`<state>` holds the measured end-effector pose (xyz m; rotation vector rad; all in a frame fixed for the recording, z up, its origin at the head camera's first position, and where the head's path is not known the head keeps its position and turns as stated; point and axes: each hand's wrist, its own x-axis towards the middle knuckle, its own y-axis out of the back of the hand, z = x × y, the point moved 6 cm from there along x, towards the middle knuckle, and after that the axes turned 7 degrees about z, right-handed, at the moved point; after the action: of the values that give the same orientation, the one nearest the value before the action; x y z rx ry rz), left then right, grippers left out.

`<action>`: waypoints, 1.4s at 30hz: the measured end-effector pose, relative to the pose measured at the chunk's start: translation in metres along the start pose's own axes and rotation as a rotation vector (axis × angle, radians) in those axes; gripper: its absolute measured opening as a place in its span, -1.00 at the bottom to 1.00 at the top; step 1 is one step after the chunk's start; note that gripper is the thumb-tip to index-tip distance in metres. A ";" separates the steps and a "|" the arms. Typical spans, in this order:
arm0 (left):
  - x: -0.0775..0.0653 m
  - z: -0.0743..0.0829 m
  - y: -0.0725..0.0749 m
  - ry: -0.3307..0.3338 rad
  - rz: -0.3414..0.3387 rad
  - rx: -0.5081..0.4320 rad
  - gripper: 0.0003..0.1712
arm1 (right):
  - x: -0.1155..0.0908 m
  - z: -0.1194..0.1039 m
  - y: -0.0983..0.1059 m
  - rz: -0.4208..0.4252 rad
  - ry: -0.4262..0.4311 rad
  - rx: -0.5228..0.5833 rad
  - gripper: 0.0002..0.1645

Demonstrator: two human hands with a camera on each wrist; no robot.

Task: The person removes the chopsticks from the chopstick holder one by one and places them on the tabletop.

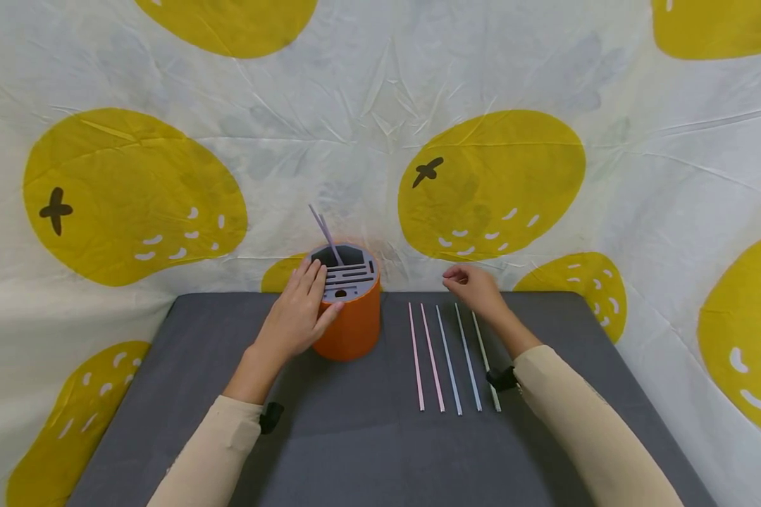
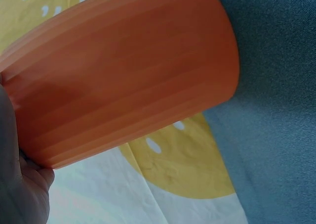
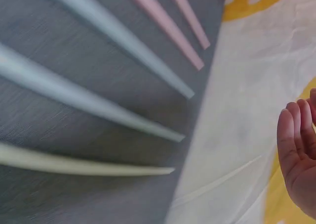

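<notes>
An orange cylindrical holder (image 1: 350, 329) stands upright at the table's back, with a grey slotted lid (image 1: 359, 290) on top. Two thin purple straw-like sticks (image 1: 324, 229) lean out of its large rear opening. My left hand (image 1: 297, 306) rests on the holder's left rim, straight fingers over the lid and thumb spread along the front. Above the far ends of the laid-out sticks hovers my right hand (image 1: 475, 287), fingers loosely bent, holding nothing. Below it lie two pink sticks (image 1: 427, 352), two blue sticks (image 1: 449, 359) and one pale yellow stick (image 3: 84, 165), side by side.
Dark grey cloth covers the table (image 1: 355, 451). Right behind its back edge hangs a white curtain (image 1: 355, 105) printed with large yellow fruit. Each wrist wears a small black camera mount (image 1: 270, 417).
</notes>
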<state>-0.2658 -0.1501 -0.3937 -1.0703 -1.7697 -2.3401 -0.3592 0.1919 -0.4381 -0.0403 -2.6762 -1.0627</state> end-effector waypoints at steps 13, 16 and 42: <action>0.001 0.000 -0.001 -0.005 -0.012 0.007 -0.12 | 0.041 -0.097 -0.022 -0.021 0.151 0.206 -0.71; 0.000 -0.001 -0.001 0.008 -0.023 0.005 -0.12 | 0.050 -0.118 -0.030 -0.057 0.176 0.236 -0.72; 0.001 0.000 0.002 -0.032 0.017 0.007 -0.15 | 0.074 -0.208 -0.096 -0.147 0.320 0.047 -0.76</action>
<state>-0.2655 -0.1507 -0.3919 -1.1232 -1.7698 -2.3187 -0.3947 -0.0240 -0.3387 0.3137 -2.4402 -0.9547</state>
